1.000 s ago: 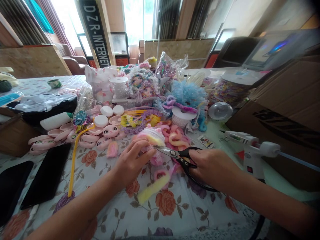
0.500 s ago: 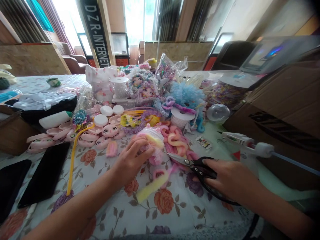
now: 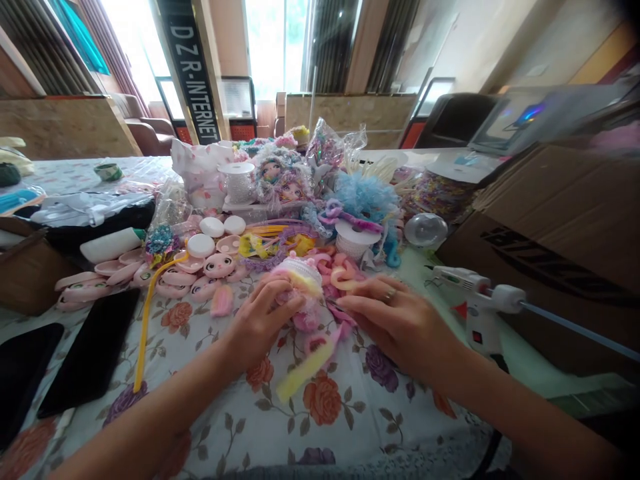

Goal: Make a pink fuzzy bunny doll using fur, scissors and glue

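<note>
My left hand (image 3: 270,307) is closed round a small doll piece with fluffy pink and yellow hair (image 3: 305,287) and a white beaded band (image 3: 297,267) across its top. To its right, my right hand (image 3: 395,313) has its fingers pressed together near the pink hair. A dark, thin metallic tip shows at those fingertips; the scissors' handles are hidden, and I cannot tell whether the hand holds them. A pink and yellow strip of fluffy fibre (image 3: 307,370) lies on the cloth below. Behind my right fingers are coiled pink and peach fuzzy strands (image 3: 345,267).
A glue gun (image 3: 477,310) stands at right beside a cardboard box (image 3: 560,247). Pink doll faces (image 3: 220,265), white caps (image 3: 201,245), a spool (image 3: 357,237) and blue fluff (image 3: 367,193) crowd the back. At left are a black phone (image 3: 90,353) and a yellow strip (image 3: 145,327).
My right hand has moved left and forward from the black scissors' handles to the pink hair, and the handles no longer show. My left hand keeps its hold. The view has shifted slightly.
</note>
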A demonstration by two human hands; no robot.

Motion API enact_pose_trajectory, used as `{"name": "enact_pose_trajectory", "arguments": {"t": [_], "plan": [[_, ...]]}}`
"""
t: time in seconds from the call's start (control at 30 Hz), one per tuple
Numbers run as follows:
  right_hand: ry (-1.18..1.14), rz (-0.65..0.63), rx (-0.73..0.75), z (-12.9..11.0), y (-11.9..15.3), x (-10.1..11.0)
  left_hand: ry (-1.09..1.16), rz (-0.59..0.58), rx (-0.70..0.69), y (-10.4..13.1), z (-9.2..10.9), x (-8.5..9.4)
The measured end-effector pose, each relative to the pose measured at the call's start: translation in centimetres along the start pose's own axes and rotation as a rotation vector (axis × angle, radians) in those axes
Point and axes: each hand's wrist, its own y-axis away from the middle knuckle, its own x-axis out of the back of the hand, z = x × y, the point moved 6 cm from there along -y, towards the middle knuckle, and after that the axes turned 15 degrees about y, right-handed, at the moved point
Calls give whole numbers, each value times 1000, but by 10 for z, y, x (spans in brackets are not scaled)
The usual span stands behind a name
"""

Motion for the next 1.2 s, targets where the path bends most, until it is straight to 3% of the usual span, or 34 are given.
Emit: {"name": "enact_pose_trajectory", "arguments": {"t": [0.17,0.3,0.57,0.87,1.03,1.2], "plan": [[-2,104,174,-15,-42,-25,38,-1,20,1,-2,0],[62,53,223,-15,-50,-39,47,1,12,-1,-1,-1],[165,-90,377,-17,-60,-39,37,4,18,0,-2,-3],[266,17,554,-22,-62,-41,21,-5,13,-2,-1,-1],[212,49,536,-18,-59,-46,6,8,11,-2,-1,0],[-78,224,214,-2,-55,-49,-32,-1,0,-1,-1,-1]]}}
